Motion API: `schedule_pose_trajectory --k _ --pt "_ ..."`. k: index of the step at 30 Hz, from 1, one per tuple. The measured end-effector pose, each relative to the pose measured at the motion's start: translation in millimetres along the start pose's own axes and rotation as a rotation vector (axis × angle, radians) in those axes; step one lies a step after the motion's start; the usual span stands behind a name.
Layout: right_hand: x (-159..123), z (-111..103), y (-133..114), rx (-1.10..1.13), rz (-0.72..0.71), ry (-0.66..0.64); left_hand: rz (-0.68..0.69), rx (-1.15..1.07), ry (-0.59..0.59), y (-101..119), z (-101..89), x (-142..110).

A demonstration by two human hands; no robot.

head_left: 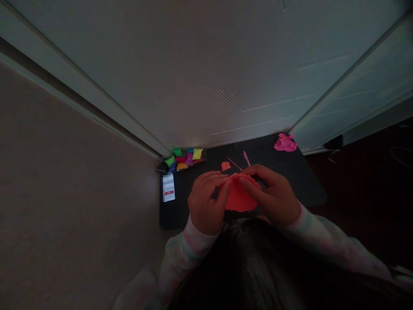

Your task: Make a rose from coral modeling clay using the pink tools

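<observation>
Table [284, 172] meets a door [193, 77] at its far edge, with hair [248, 267] blocking the near view. Left hand [204, 202] and right hand [274, 196] both pinch the top of a red clay sheet [240, 198]. Beyond lie clay packets [183, 159], a pink lump [285, 143], a white card [168, 187], a red scrap [226, 166] and thin pink strips [247, 158].

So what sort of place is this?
Looks like a home craft spot: dark mat against a white door, bagged modelling clay, red clay between left hand and right hand.
</observation>
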State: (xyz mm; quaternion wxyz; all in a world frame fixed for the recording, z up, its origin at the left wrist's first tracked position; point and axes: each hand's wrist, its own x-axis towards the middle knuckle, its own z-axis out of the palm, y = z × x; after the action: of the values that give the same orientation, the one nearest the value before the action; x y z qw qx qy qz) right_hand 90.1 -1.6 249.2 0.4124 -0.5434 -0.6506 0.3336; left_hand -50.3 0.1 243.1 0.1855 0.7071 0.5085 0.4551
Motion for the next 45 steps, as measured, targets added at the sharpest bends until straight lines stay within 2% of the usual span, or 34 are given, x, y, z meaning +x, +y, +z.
schedule_pose_trajectory --k 6,10,16,23,31,35,38,41,45 --pt "-1.0 2.0 7.4 0.003 0.018 0.040 -0.093 0.080 0.000 -1.3 0.0 -3.8" --pt "-1.4 2.3 7.3 -0.034 -0.008 0.039 -0.040 0.084 0.047 -4.9 1.3 -5.6" --pt "-2.8 2.7 3.9 -0.070 -0.019 0.039 0.038 0.086 0.040 -7.3 1.3 -5.9" --pt "-3.7 3.7 7.6 -0.077 -0.033 0.092 -0.032 0.142 0.036 -6.2 3.4 -7.1" --pt "-6.3 7.0 5.3 -0.066 -0.049 0.090 0.051 0.085 0.109 -11.2 4.1 -12.2" --pt "-6.3 8.1 7.1 -0.048 -0.047 0.111 0.012 0.115 0.122 -10.7 5.7 -9.8" --pt "-6.5 8.2 8.2 -0.042 -0.047 0.137 -0.007 0.152 0.101 -10.3 5.9 -8.7" --pt "-7.3 8.2 8.3 -0.048 -0.055 0.140 0.030 0.158 0.072 -11.7 5.9 -9.3" --pt "-8.1 8.9 7.7 -0.070 -0.073 0.145 0.061 0.137 0.107 -14.6 7.1 -10.2"
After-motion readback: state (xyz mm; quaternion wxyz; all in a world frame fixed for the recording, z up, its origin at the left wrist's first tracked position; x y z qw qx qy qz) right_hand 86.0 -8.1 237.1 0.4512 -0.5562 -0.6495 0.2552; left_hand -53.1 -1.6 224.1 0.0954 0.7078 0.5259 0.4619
